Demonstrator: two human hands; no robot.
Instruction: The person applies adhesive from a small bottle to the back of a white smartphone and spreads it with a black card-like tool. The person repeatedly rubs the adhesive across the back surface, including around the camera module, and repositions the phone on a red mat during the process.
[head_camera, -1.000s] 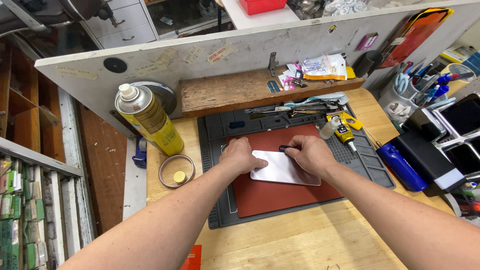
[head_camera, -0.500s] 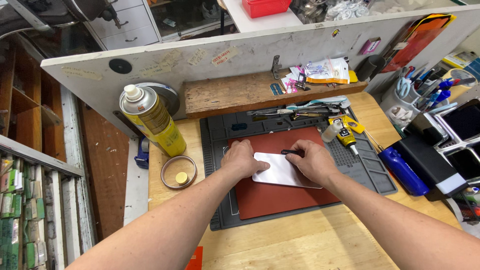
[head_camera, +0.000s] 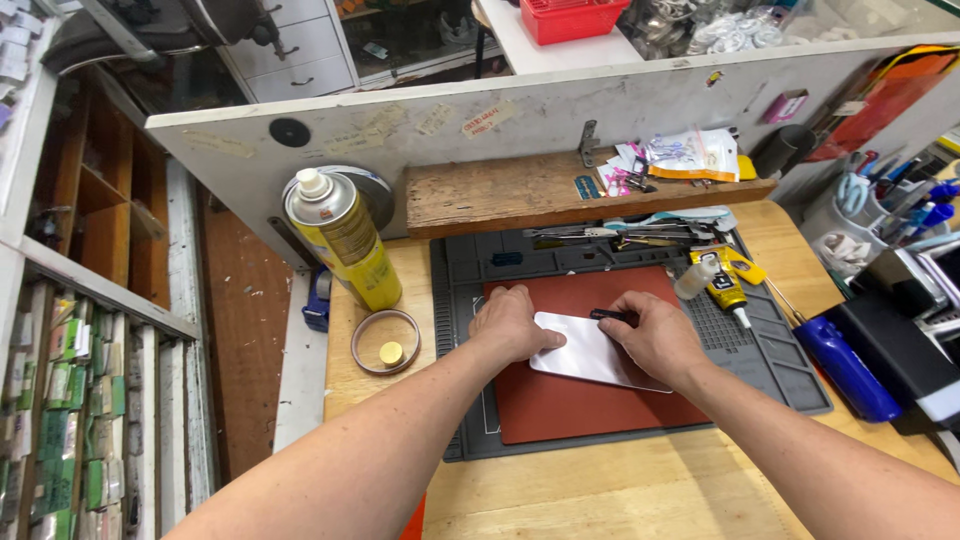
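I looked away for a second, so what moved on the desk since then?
Almost nothing. The left hand still presses on the silver plate, and the right hand still holds the thin black tool at the plate's far edge. The yellow spray can, round tin and glue bottle stayed put; only the camera shifted slightly.

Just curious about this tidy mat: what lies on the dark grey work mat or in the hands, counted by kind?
Flat silver rectangular panel: 1
Thin black tool in right hand: 1
Red inner pad: 1
Small glue bottles: 2
Total: 5
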